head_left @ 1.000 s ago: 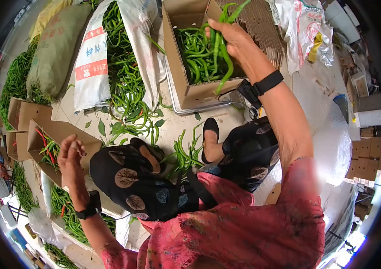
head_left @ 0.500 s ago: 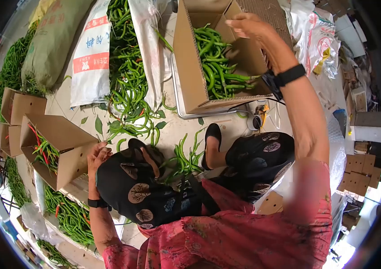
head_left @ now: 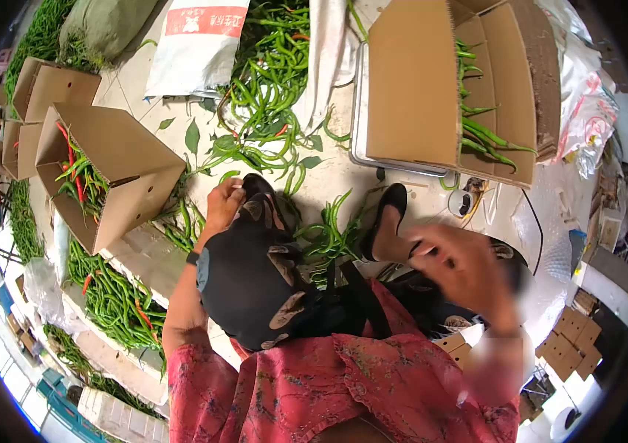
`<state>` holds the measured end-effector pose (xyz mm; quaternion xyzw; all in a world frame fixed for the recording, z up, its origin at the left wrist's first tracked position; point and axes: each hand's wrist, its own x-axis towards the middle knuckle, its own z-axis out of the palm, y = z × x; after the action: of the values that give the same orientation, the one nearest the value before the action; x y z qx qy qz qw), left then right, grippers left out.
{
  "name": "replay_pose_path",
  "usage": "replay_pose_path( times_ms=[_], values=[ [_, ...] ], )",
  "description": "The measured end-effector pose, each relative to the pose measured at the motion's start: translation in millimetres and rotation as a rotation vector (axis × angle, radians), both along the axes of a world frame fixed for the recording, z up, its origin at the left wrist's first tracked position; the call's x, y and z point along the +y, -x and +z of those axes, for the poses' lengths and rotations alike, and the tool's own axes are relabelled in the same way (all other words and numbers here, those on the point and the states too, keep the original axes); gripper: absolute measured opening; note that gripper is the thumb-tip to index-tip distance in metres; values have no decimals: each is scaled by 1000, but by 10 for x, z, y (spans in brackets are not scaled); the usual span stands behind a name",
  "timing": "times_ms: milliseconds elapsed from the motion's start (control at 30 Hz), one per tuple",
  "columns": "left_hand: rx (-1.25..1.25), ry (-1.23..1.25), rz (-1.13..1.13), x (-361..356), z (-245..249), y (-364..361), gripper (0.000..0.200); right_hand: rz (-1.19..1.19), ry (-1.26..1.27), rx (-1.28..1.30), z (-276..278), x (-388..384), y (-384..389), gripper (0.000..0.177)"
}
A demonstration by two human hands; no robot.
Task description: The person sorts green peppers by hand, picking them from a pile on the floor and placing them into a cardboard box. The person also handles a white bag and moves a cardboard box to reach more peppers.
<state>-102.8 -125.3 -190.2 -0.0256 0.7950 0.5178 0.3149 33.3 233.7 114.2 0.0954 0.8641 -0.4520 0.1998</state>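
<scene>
My left hand point(head_left: 224, 207) is beside my left knee, its fingers curled together near the left shoe; what they hold, if anything, is hidden. A green chili pepper point(head_left: 230, 176) lies on the floor just past its fingertips. My right hand point(head_left: 458, 266) is over my right knee, smeared by motion. Between my feet lies a small pile of green chili peppers point(head_left: 336, 230). At the upper right an open cardboard box point(head_left: 413, 85) stands on a metal-edged platform point(head_left: 360, 111), with green chili peppers point(head_left: 487, 140) inside, partly hidden by its wall.
A spilled heap of green peppers point(head_left: 273, 74) runs from between white sacks point(head_left: 192, 55) onto the floor. To the left, a cardboard box point(head_left: 125, 144) holds red and green peppers. More peppers point(head_left: 118, 295) lie at lower left. A tape roll point(head_left: 461, 203) sits near the platform.
My right hand has come back from over the open box to my right knee. My left hand has shifted from beside the knee toward the left shoe. The view has turned downward and left.
</scene>
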Motion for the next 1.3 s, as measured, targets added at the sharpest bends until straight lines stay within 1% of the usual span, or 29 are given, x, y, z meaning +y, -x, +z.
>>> replay_pose_path(
  times_ms=[100,133,200,233,267,300,333,400,467,500,567,600,667,700,767,800,833,867,900,933,967,1000,1067,1100,1133,1167,1200,1233,1300],
  values=[
    [357,167,-143,248,-231,194,17,41,97,-51,-517,-297,-38,29],
    [346,175,-141,327,-337,262,17,110,61,-36,-615,-378,1,29],
    [723,230,-252,474,-509,375,18,185,34,-27,-840,-503,101,29],
    [713,236,-253,539,-560,404,18,169,101,-37,-982,-535,194,30],
    [737,246,-332,627,-571,431,24,150,166,-48,-1123,-550,302,31],
    [758,254,-412,703,-595,438,30,66,226,-155,-1264,-546,468,31],
    [746,257,-415,756,-637,423,30,-18,285,-263,-1435,-522,638,32],
    [863,535,-617,812,-720,392,48,-319,439,-341,-2173,-471,696,37],
    [895,559,-652,771,-902,340,50,-207,8,-85,-2816,-391,670,36],
    [936,576,-684,764,-983,309,53,-207,12,-95,-3047,-414,705,36],
    [880,577,-693,805,-994,268,47,-200,-280,-91,-3438,-461,802,43],
    [861,565,-727,791,-1030,262,39,-200,-277,-97,-3659,-477,848,43],
    [848,475,-727,714,-991,222,24,-250,-499,135,-4036,-575,952,54],
    [804,311,-712,663,-923,236,22,-247,-478,132,-4124,-581,1042,54],
    [482,146,-681,553,-673,160,22,-299,-471,-8,-4227,-575,1180,58],
    [390,42,-610,500,-555,132,27,-308,-504,-129,-4027,-616,1287,53],
    [300,-65,-534,460,-452,113,33,-298,-489,-133,-3993,-638,1335,53],
    [293,-102,-449,439,-360,95,31,-209,-527,-181,-3990,-623,1357,47],
    [283,-95,-444,410,-285,96,31,-120,-568,-229,-4000,-625,1350,41],
    [191,-75,-247,368,-217,110,28,-98,-628,-223,-3997,-666,1323,30],
    [101,-55,-47,304,-187,120,26,-90,-625,-225,-4010,-678,1301,30],
    [40,36,48,183,-219,165,25,-114,-574,-265,-4029,-680,1260,27],
    [19,-128,311,-213,-516,186,21,-135,-517,-313,-4039,-695,1115,24],
    [-8,-193,416,-334,-571,206,20,-104,-523,-143,-4011,-683,996,24],
    [-14,-191,418,-407,-642,213,20,-72,-526,25,-3979,-687,892,24],
    [171,-1,288,-436,-665,246,25,-72,-525,20,-3920,-701,845,24],
    [352,189,150,-449,-691,273,31,-139,-392,-119,-3831,-709,819,26],
    [349,190,149,-430,-728,297,31,-205,-258,-255,-3770,-719,789,27],
    [729,476,-209,-255,-714,408,49,-264,-196,-210,-3704,-748,691,27]
  ],
)
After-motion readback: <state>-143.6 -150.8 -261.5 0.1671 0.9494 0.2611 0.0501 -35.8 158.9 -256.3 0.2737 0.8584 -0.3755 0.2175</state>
